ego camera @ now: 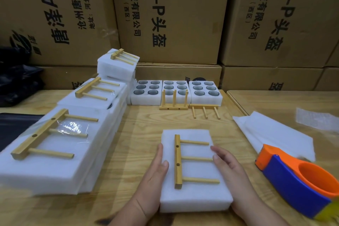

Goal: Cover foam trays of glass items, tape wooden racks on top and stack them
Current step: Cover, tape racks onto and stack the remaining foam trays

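Covered foam tray (194,194) on the desk (139,121), held between the two hands. Left hand (156,172) lies flat against the tray's left edge, fingers straight; right hand (229,163) rests open on the top at the right, fingertips near the pegs of the wooden rack (178,161), which lies loose on the cover with no tape visible. The foam is probably light and soft and dents under pressure, while the glass inside is fragile; support is best taken from both long sides, low, keeping the tray level. The tape dispenser (297,185) stands just right of the right hand; finished trays (55,156) lie beyond the left hand.
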Demonstrator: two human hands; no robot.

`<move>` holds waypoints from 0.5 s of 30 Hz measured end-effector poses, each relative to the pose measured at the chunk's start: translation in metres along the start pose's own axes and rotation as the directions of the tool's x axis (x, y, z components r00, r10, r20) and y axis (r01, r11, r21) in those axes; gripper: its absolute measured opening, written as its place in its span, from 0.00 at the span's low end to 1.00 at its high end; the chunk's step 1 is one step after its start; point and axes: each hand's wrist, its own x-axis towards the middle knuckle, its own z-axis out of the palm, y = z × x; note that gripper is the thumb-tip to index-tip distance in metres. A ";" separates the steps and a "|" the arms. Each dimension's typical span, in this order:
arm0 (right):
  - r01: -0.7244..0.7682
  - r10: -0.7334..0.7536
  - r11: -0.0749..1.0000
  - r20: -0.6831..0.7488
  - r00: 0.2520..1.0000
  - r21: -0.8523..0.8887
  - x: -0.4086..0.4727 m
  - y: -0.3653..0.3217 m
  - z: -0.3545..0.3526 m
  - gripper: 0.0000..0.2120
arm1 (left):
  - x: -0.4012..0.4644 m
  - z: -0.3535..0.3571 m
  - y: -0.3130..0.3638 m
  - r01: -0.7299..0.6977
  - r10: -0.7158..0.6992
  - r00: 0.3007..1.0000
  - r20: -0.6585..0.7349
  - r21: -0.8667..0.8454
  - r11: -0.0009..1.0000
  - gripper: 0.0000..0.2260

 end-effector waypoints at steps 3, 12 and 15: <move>0.039 -0.040 0.999 -0.012 0.999 -0.038 -0.004 0.005 -0.003 0.11 | -0.005 -0.006 -0.003 -0.036 0.037 0.999 0.030 -0.023 0.999 0.27; 0.018 -0.018 1.000 -0.165 0.986 -0.004 -0.015 0.007 -0.011 0.10 | 0.003 -0.006 0.005 -0.024 -0.065 0.958 -0.281 -0.304 0.952 0.14; -0.004 -0.019 0.987 -0.144 0.989 -0.158 -0.031 -0.001 -0.021 0.09 | 0.001 -0.012 0.005 -0.010 -0.093 0.940 -0.327 -0.301 0.954 0.14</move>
